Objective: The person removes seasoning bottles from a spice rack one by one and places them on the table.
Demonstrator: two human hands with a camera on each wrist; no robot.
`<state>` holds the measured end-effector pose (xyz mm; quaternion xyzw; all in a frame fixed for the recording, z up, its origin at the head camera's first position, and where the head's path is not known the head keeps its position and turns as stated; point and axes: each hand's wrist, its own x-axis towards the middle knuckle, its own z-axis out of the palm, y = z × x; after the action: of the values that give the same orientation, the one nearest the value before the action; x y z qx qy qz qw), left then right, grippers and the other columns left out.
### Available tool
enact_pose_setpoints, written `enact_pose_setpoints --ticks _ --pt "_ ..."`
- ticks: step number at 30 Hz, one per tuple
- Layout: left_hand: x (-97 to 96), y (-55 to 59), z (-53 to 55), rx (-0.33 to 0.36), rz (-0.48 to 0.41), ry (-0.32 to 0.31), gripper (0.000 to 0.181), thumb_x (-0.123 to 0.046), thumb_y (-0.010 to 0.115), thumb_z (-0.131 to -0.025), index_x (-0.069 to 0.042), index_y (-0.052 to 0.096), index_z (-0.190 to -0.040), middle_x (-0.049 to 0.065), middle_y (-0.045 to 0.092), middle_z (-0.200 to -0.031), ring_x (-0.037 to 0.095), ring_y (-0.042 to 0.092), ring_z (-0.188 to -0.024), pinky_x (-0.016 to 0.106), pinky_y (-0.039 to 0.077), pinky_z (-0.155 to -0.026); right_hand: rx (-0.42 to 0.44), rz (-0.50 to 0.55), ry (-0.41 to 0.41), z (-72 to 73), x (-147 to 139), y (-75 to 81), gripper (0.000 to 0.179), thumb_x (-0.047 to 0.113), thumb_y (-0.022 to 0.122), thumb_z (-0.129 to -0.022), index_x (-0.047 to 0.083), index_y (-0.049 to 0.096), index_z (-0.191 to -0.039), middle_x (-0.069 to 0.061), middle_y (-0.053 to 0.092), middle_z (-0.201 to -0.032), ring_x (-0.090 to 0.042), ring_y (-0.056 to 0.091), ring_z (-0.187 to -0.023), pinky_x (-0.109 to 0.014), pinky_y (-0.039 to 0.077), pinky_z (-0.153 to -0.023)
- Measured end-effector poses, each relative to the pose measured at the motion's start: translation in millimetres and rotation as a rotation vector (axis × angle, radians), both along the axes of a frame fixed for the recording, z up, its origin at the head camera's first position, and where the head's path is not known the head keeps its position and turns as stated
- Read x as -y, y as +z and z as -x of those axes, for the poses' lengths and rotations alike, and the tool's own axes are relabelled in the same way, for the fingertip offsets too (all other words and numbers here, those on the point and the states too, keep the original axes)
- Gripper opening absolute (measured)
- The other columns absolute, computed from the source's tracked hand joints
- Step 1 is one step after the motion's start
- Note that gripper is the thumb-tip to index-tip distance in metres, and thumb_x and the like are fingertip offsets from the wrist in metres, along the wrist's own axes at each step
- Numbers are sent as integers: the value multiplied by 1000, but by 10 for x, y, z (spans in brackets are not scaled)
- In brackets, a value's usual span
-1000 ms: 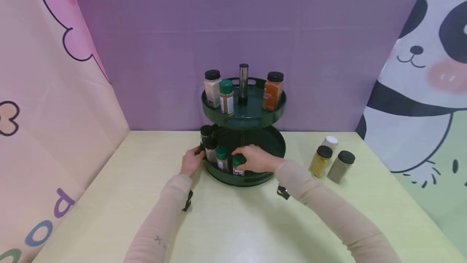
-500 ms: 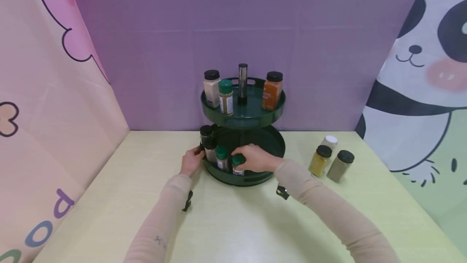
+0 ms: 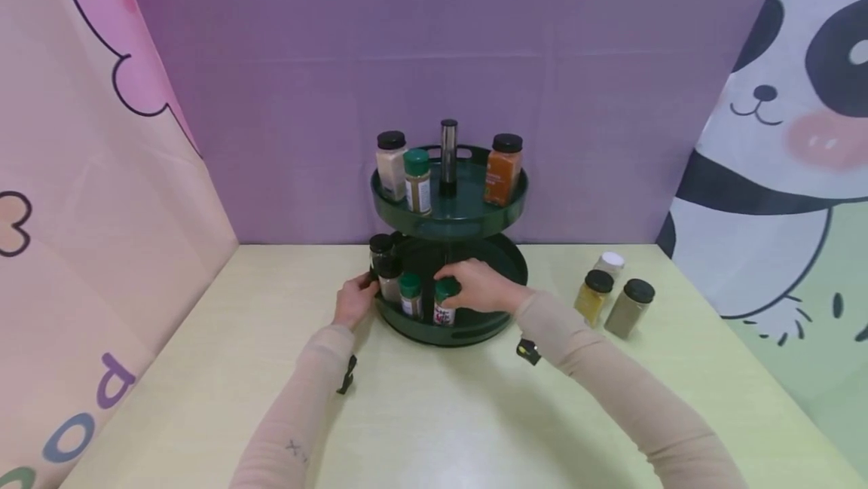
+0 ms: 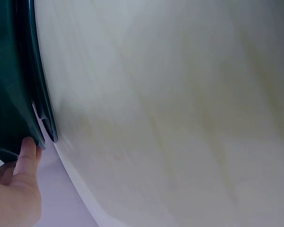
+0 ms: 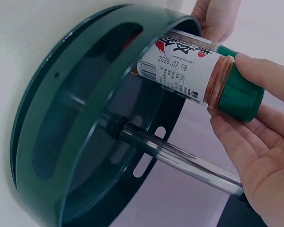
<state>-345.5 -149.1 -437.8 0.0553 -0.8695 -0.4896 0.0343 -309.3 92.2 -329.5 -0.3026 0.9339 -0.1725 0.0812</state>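
Observation:
A dark green two-tier turntable (image 3: 434, 334) stands on the table. Inside the lower tray's rim is a spice jar (image 5: 175, 73) with a white label, reddish contents and a green lid. My right hand (image 3: 483, 285) pinches that lid, thumb and fingers on opposite sides. My left hand (image 3: 356, 302) grips the left edge of the lower tray, one digit against its outer wall (image 4: 12, 104); its other fingers are partly hidden. Beside the held jar sits another green-lidded jar (image 3: 411, 301). Several black-lidded jars (image 3: 389, 284) crowd the tray's left side.
On the upper tray are a pale jar (image 3: 391, 171), a green-lidded jar (image 3: 417, 191) and an orange jar (image 3: 502, 176), around a metal post (image 3: 449, 154). To the right on the table stand a yellow jar (image 3: 592, 302), a grey-brown jar (image 3: 628, 314) and a white-lidded jar (image 3: 611, 263).
My right hand has risen slightly, and more of the held jar's lid and label shows. My left hand stays at the tray's edge. The head view has shifted a little.

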Motion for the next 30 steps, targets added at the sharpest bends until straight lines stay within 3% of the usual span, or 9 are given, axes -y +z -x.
enact_pose_setpoints --ticks 3,7,10,16,23,30 --pt "-1 -7 -5 3 -1 1 44 -23 47 -93 -3 47 -132 19 52 -129 32 48 -120 43 40 -100 -11 0 -1 6 -26 35 47 26 69 -81 8 57 -123 -3 64 -108 -12 54 -84 -31 47 -79" --pt "-6 -6 -13 0 6 -1 44 -23 46 -93 -2 48 -132 20 53 -129 33 48 -120 43 40 -99 1 7 -3 17 -71 83 48 26 68 -82 7 56 -124 0 62 -79 -9 44 -60 -26 41 -62" --pt "-7 3 -21 2 4 -3 45 -24 46 -93 -2 47 -132 20 53 -129 33 49 -120 43 40 -99 -3 -1 -14 20 -114 120 49 27 68 -82 8 55 -125 2 55 -67 -10 40 -56 -26 37 -61" --pt "-1 29 -34 5 5 -1 44 -23 45 -93 -2 47 -132 20 52 -129 34 48 -119 44 39 -100 -57 -25 -23 17 -222 203 49 26 69 -81 5 56 -124 0 60 -71 -11 43 -59 -27 40 -61" --pt "-8 25 -24 -2 9 -3 45 -24 46 -93 -1 48 -131 20 53 -128 33 49 -119 43 40 -99 -107 -14 -29 1 -422 311 48 23 70 -80 2 57 -121 -5 67 -98 -12 59 -78 -31 50 -73" --pt "-9 18 -30 -15 23 1 45 -23 45 -92 -1 49 -131 20 54 -127 33 50 -118 43 41 -98 -142 4 -57 -21 -625 432 47 22 71 -79 0 57 -119 -11 65 -98 -14 61 -76 -26 52 -64"
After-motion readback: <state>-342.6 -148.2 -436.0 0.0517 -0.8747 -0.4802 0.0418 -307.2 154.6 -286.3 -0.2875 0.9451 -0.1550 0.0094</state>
